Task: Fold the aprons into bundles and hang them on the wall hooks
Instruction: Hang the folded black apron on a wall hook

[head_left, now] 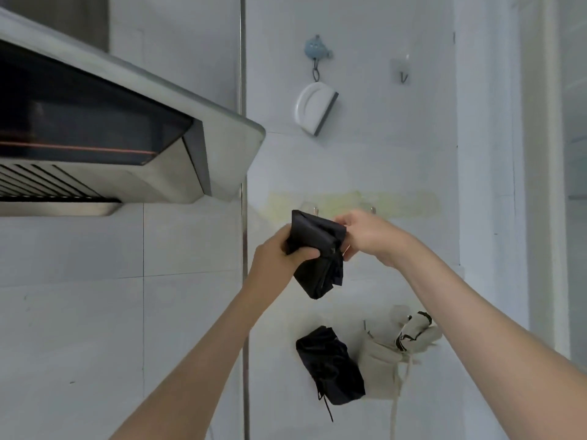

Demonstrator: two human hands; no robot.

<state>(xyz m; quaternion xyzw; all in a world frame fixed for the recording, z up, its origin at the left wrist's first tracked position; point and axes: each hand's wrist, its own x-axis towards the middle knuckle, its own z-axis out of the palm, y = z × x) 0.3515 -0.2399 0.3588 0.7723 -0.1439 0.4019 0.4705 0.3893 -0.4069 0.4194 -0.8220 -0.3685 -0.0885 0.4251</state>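
A folded black apron bundle (pixel 317 255) is held up against the white tiled wall. My left hand (pixel 279 252) grips its left side and my right hand (pixel 365 233) pinches its upper right corner. Just behind the bundle's top, two clear wall hooks (pixel 313 209) sit on a yellowish strip, partly hidden by the bundle and my right hand. Lower on the wall hang a second black apron bundle (pixel 330 366) and a beige apron bundle (pixel 384 363) with a dangling string.
A steel range hood (pixel 133 134) juts out at the left, close to my left arm. Higher on the wall, a blue hook (pixel 316 49) carries a white holder (pixel 314 108), and a metal hook (pixel 402 71) is bare. A door frame (pixel 540 185) runs down the right.
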